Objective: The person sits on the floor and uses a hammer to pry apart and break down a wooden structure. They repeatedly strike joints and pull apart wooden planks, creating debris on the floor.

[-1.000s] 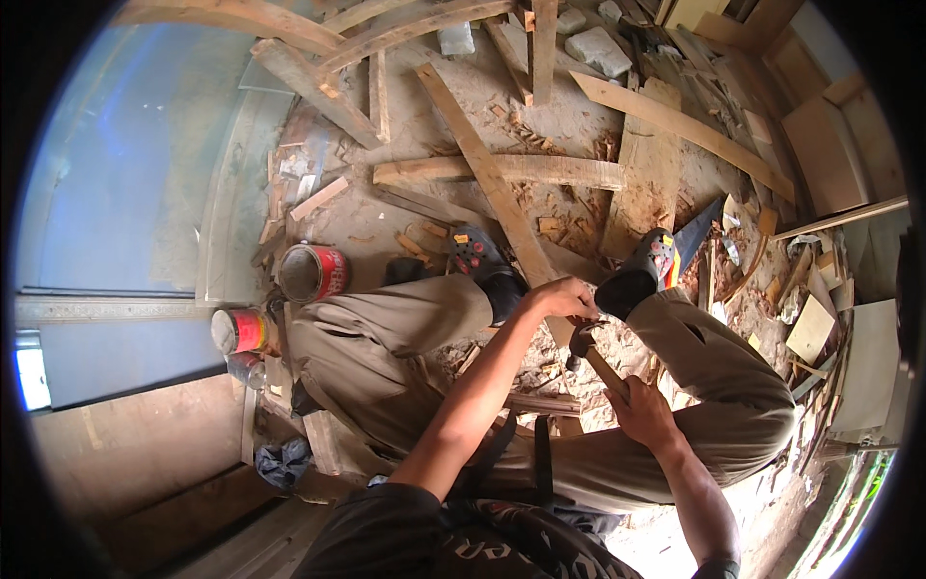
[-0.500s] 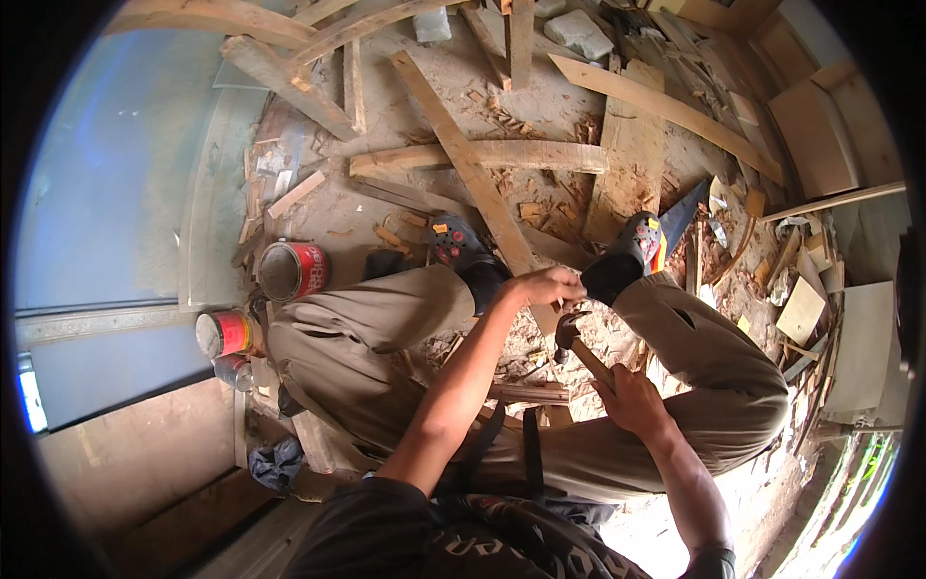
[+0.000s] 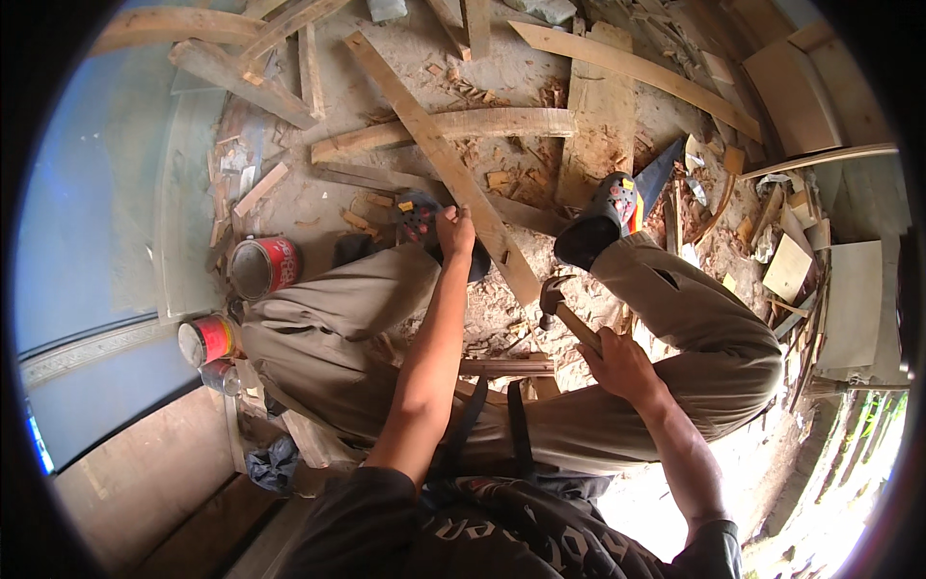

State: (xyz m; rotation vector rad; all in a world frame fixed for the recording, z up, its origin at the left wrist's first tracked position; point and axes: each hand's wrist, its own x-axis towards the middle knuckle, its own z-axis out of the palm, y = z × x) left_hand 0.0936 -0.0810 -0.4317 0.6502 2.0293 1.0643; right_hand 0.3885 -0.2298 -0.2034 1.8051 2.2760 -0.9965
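Note:
My right hand [image 3: 625,365] is closed round the wooden handle of a claw hammer [image 3: 579,328]. Its dark metal head is beside the near end of a long wooden plank [image 3: 439,154], which slants between my feet. Over my left clog [image 3: 417,218], next to the plank's left edge, is my left hand [image 3: 455,234]. Its fingers are curled together, and what they hold, if anything, is hidden. A thicker wooden beam [image 3: 521,123] lies crosswise under the plank. My right clog [image 3: 613,203] rests to the right of the plank.
Red-labelled cans [image 3: 265,268] stand left of my left leg, beside a blue-grey panel [image 3: 116,193]. Loose boards [image 3: 637,72] and beams lie farther off. Wood scraps [image 3: 791,265] are heaped at the right. Chips and debris litter the floor between my legs.
My left hand has moved from the plank's near end left and farther away, to above my left clog. My right hand keeps the hammer near the plank's end. The whole view has shifted slightly.

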